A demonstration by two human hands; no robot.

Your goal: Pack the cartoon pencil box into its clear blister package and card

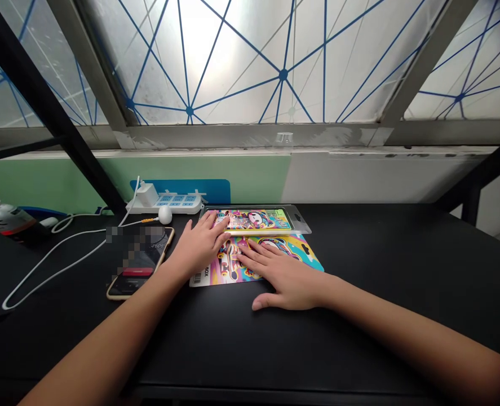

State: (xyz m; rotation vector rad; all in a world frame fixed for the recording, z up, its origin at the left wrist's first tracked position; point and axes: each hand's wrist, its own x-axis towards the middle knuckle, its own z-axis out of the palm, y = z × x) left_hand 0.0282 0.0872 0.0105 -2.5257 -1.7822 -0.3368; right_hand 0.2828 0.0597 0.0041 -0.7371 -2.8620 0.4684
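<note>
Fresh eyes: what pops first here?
The bright window across the top, crossed by blue lines. Then the colorful printed card at center on the black desk, the right hand spread over it and the left hand over the left end of the clear tray.

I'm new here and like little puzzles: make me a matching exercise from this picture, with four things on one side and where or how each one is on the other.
Column one
1. Left hand
2. Right hand
3. Phone
4. Power strip

Column two
A. White, in front of a blue panel
B. Fingers over one end of a clear plastic case
C. Lying screen up on the black desk
D. Fingers spread over a colourful card

Pairs: 1-B, 2-D, 3-C, 4-A
</note>
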